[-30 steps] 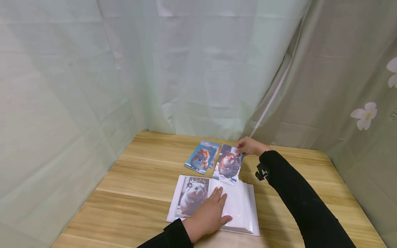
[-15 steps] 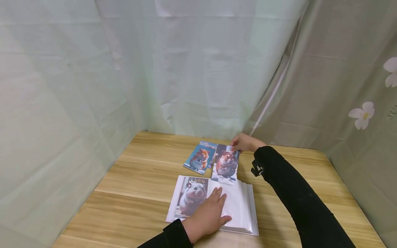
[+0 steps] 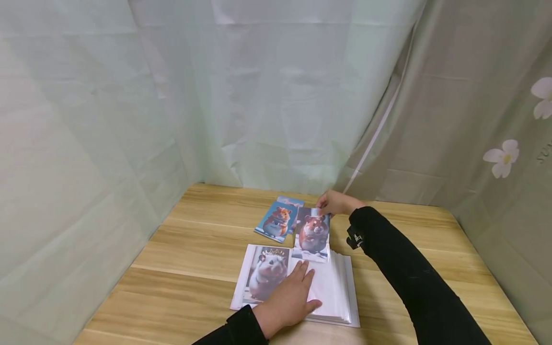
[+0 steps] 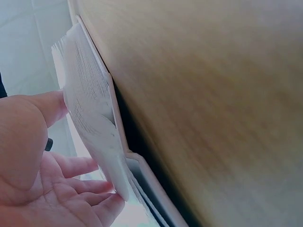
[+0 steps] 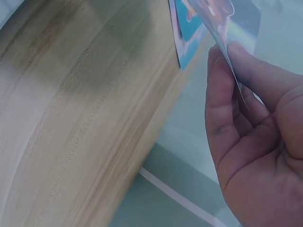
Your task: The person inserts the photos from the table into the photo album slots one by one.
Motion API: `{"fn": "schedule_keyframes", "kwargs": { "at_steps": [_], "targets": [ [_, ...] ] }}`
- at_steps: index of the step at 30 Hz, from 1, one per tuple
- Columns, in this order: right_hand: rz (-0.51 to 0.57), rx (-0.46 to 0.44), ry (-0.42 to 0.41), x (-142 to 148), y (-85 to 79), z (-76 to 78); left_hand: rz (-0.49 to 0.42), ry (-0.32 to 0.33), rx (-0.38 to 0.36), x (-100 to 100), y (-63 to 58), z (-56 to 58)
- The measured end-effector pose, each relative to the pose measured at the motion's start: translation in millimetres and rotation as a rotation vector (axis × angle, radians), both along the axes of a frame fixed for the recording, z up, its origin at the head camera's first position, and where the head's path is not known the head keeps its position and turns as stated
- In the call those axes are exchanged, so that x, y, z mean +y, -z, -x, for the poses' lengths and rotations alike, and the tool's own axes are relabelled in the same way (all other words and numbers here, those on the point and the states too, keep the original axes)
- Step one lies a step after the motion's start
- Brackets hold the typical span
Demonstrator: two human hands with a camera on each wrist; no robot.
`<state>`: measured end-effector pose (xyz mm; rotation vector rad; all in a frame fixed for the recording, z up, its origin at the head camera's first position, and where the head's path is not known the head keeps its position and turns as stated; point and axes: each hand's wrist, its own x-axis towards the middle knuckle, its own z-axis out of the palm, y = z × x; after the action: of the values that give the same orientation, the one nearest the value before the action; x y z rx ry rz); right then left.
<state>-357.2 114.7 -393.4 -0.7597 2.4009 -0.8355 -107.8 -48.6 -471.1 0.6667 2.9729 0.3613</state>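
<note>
An open photo album (image 3: pixel 354 292) lies near the front of the table, a crowned white hamster picture (image 3: pixel 266 273) on its left page. My left hand (image 3: pixel 288 301) rests on the album with fingers spread, its fingertips on the right page. In the left wrist view the thumb and fingers touch the stacked clear sleeves (image 4: pixel 87 94). My right hand (image 3: pixel 338 203) pinches the top right corner of a brown hamster photo card (image 3: pixel 312 235) between thumb and fingers. The card's lower edge overlaps the top of the right page; whether it is inside the sleeve I cannot tell.
Two more cards lie overlapped behind the album, a blue hamster card (image 3: pixel 277 221) on top of another card (image 3: pixel 297 202). Pale curtains (image 3: pixel 276 96) hang along the table's back and sides. The wooden table (image 3: pixel 194 258) extends to both sides of the album.
My right hand has moved left and slightly toward me, bringing the brown hamster photo card straighter and lower over the right page. The left hand has stayed in place.
</note>
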Motion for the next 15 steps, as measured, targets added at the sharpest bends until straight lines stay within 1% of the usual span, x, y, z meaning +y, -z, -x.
{"fn": "schedule_keyframes", "kwargs": {
  "at_steps": [7, 12, 15],
  "targets": [
    [-0.017, 0.002, -0.017, -4, 5.2, -3.4, -0.007, 0.003, 0.007, -1, -1.4, -0.2],
    [-0.023, 0.004, -0.063, -8, 9.3, -6.3, 0.007, 0.01, 0.034, -1, 0.0, 0.9],
    [-0.032, 0.011, -0.087, -10, 11.3, -8.7, 0.006, 0.011, 0.038, -1, 0.9, 1.2]
  ]
}}
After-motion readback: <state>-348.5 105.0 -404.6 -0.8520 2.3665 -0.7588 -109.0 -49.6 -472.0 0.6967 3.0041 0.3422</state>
